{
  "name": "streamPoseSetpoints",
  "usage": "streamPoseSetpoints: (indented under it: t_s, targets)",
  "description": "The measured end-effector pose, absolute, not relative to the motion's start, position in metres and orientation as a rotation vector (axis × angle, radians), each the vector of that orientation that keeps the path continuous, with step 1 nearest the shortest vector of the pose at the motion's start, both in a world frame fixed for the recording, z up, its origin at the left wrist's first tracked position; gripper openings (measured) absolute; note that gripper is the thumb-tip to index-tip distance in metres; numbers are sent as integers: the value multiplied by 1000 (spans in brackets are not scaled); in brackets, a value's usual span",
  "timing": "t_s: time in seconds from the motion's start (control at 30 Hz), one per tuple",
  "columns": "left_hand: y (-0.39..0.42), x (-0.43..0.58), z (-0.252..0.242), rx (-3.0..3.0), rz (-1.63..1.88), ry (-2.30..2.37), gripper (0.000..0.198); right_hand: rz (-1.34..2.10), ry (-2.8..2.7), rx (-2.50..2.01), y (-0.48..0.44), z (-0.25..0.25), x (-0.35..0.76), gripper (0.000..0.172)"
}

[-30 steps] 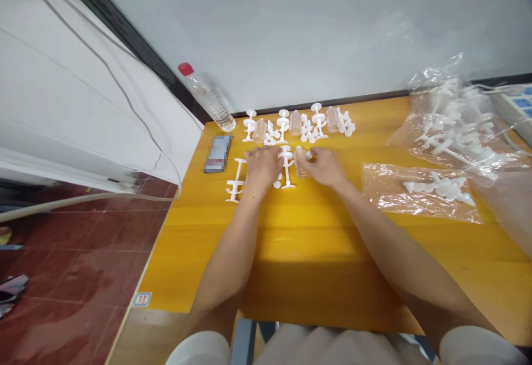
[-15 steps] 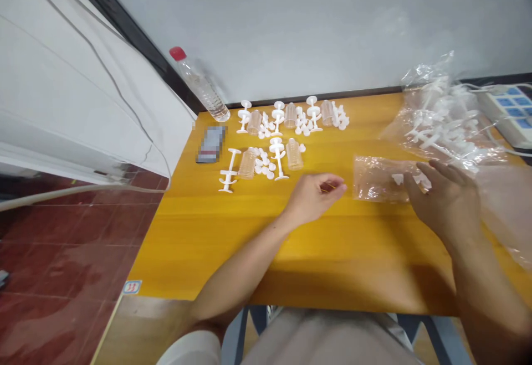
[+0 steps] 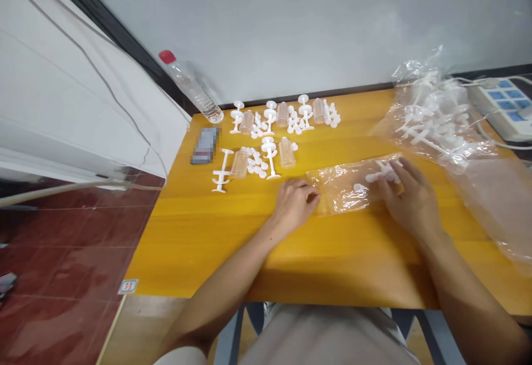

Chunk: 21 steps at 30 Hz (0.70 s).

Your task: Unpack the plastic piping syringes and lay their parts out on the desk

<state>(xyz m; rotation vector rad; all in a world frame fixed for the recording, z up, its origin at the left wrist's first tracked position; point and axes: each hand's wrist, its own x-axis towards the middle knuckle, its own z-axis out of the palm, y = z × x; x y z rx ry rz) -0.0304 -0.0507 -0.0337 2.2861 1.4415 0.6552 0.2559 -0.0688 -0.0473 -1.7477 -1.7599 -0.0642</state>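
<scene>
Clear plastic film makes up the small bag, lying mid-table in the head view with white pieces inside. The right hand, thumb and fingers bent and nearly closed, has hold of its three o'clock end. The left hand curls loosely at its nine o'clock edge; whether it grips the film I cannot tell. A clear barrel lies at twelve o'clock from the left hand.
</scene>
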Motion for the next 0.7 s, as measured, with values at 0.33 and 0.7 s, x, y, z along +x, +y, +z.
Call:
streamPoseSetpoints:
  t_s: [0.33,0.7]
  targets:
    - [-44,-23,-56,2071,868,1019,38,634,-1013,-2015,-59,-30,271,61]
    - [-43,-37,-54,1894,826,1007,49,505,-1096,-1846,-64,42,255,45]
